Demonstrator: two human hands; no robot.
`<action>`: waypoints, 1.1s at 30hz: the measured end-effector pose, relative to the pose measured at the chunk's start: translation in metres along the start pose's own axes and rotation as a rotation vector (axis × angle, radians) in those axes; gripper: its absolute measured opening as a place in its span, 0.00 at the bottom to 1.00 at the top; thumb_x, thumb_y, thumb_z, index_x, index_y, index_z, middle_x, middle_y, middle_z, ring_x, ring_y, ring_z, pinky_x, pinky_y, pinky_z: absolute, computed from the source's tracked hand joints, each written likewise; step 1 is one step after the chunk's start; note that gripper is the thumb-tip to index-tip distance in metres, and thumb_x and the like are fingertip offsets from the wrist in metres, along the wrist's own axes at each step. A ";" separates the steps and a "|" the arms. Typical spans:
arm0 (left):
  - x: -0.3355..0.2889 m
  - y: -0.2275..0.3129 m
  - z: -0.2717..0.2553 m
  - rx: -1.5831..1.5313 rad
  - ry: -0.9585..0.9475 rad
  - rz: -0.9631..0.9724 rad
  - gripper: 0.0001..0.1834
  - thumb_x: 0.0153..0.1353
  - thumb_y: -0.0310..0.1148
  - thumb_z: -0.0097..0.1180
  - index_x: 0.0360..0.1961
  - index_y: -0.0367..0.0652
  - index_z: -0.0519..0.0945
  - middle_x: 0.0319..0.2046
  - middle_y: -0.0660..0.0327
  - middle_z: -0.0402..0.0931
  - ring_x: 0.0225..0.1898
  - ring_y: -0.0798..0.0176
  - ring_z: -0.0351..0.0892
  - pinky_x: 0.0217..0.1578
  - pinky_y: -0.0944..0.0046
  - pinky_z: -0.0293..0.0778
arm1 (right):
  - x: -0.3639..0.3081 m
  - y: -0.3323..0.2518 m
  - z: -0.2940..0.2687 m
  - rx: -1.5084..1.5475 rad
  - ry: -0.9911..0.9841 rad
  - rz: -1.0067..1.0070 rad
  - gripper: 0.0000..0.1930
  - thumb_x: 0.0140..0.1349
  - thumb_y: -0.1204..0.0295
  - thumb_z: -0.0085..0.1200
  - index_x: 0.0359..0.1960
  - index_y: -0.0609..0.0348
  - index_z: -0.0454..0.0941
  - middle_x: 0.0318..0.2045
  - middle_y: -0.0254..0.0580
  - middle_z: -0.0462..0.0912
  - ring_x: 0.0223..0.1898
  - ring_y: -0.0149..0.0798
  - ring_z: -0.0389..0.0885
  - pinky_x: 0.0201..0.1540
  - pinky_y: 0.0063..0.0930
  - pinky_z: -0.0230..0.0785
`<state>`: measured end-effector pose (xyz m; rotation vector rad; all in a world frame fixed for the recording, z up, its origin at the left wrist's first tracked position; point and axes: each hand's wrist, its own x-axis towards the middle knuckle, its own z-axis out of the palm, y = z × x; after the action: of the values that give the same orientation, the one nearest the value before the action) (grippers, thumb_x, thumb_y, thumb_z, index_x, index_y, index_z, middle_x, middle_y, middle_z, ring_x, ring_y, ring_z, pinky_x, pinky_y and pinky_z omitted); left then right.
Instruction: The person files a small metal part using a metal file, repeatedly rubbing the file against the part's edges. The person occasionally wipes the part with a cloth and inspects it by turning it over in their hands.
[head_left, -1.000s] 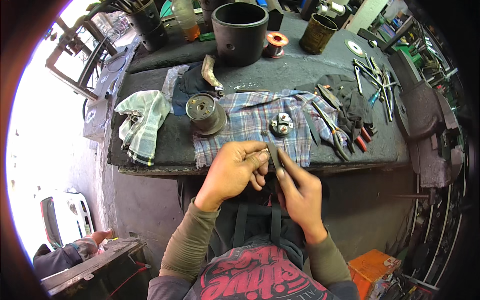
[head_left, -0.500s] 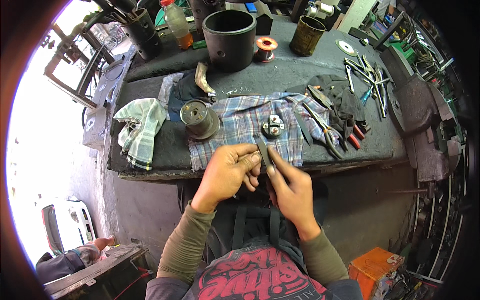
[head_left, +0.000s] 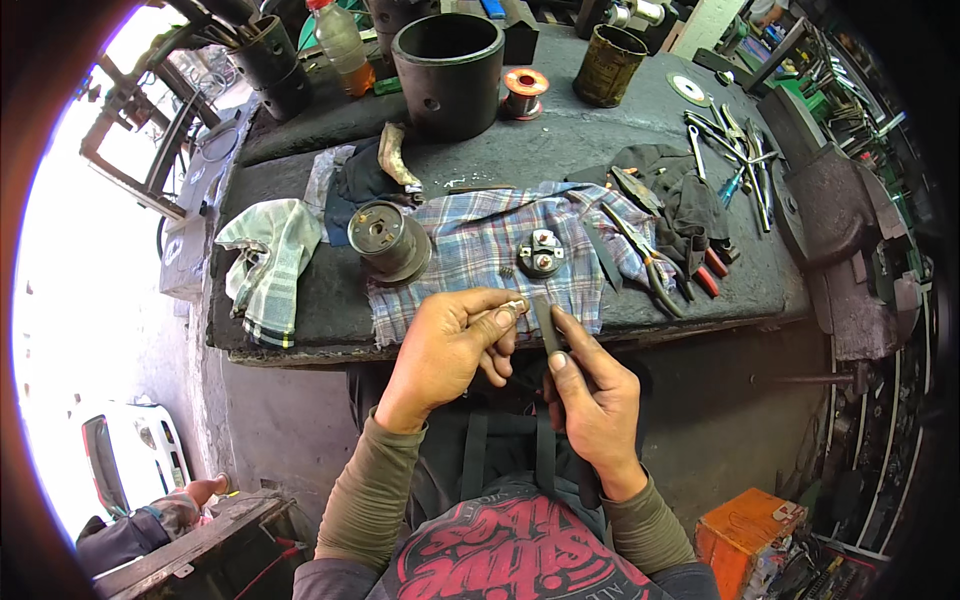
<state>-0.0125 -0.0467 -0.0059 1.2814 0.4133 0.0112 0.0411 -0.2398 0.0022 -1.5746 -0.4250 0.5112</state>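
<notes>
My left hand (head_left: 445, 340) pinches a small light metal piece (head_left: 518, 305) between thumb and forefinger, above the bench's front edge. Gripped in my right hand (head_left: 598, 405) is a dark flat file (head_left: 547, 328), its blade pointing away from me. A small gap separates the blade from the metal piece. Beyond the hands, on a blue plaid cloth (head_left: 465, 232), sits a round black cap with metal terminals (head_left: 541, 256). A small dark coil spring (head_left: 507, 271) lies beside it. Left of these stands a metal cylinder (head_left: 385, 245) with a flanged base.
Pliers (head_left: 645, 255) lie right of the cloth, near a pile of tools (head_left: 740, 160). A green checked rag (head_left: 268, 255) hangs over the front edge. Behind stand a large black pot (head_left: 448, 85), a solder spool (head_left: 524, 95) and a rusty can (head_left: 610, 68). A vise (head_left: 840, 230) is at right.
The file in my right hand has moved right, away from the small metal piece. My left hand keeps its pinch nearly in place. The view has shifted slightly.
</notes>
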 end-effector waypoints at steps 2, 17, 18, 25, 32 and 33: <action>0.000 0.000 0.001 -0.028 0.000 0.013 0.18 0.80 0.29 0.54 0.62 0.25 0.80 0.29 0.62 0.81 0.24 0.69 0.82 0.26 0.70 0.83 | 0.007 0.001 0.004 -0.029 -0.011 0.000 0.23 0.78 0.79 0.55 0.73 0.61 0.77 0.28 0.28 0.79 0.23 0.18 0.71 0.25 0.18 0.65; 0.000 0.005 -0.002 -0.003 -0.042 -0.037 0.14 0.81 0.30 0.53 0.52 0.29 0.84 0.27 0.63 0.79 0.23 0.69 0.81 0.25 0.69 0.81 | 0.017 0.010 0.004 -0.251 -0.033 -0.090 0.23 0.76 0.79 0.57 0.72 0.61 0.78 0.24 0.31 0.80 0.24 0.21 0.72 0.27 0.23 0.68; 0.000 0.005 -0.001 -0.009 -0.037 -0.042 0.14 0.81 0.30 0.52 0.50 0.29 0.84 0.27 0.63 0.79 0.23 0.69 0.81 0.25 0.69 0.81 | 0.006 0.013 0.003 -0.217 -0.006 -0.069 0.23 0.75 0.80 0.58 0.71 0.61 0.79 0.23 0.35 0.81 0.24 0.22 0.73 0.27 0.24 0.69; 0.002 0.006 -0.003 0.034 -0.056 -0.044 0.13 0.81 0.31 0.52 0.44 0.30 0.83 0.27 0.62 0.79 0.22 0.68 0.82 0.25 0.69 0.81 | 0.037 0.014 0.012 -0.305 -0.019 -0.204 0.22 0.74 0.80 0.58 0.69 0.63 0.80 0.28 0.43 0.87 0.26 0.23 0.77 0.32 0.26 0.75; 0.005 0.005 -0.001 0.031 -0.059 -0.033 0.16 0.81 0.31 0.51 0.57 0.27 0.82 0.28 0.62 0.78 0.23 0.68 0.82 0.25 0.69 0.82 | 0.034 0.015 0.010 -0.272 0.012 -0.211 0.22 0.73 0.80 0.59 0.68 0.62 0.81 0.26 0.52 0.84 0.25 0.26 0.79 0.32 0.28 0.75; 0.005 0.007 -0.003 0.038 -0.045 -0.032 0.16 0.81 0.31 0.51 0.57 0.27 0.82 0.28 0.62 0.78 0.24 0.68 0.82 0.25 0.69 0.82 | 0.035 0.015 0.011 -0.289 0.005 -0.214 0.22 0.73 0.80 0.59 0.68 0.62 0.81 0.26 0.52 0.84 0.25 0.26 0.79 0.32 0.29 0.75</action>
<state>-0.0078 -0.0404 -0.0016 1.3100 0.3962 -0.0527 0.0635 -0.2121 -0.0154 -1.7806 -0.6790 0.2903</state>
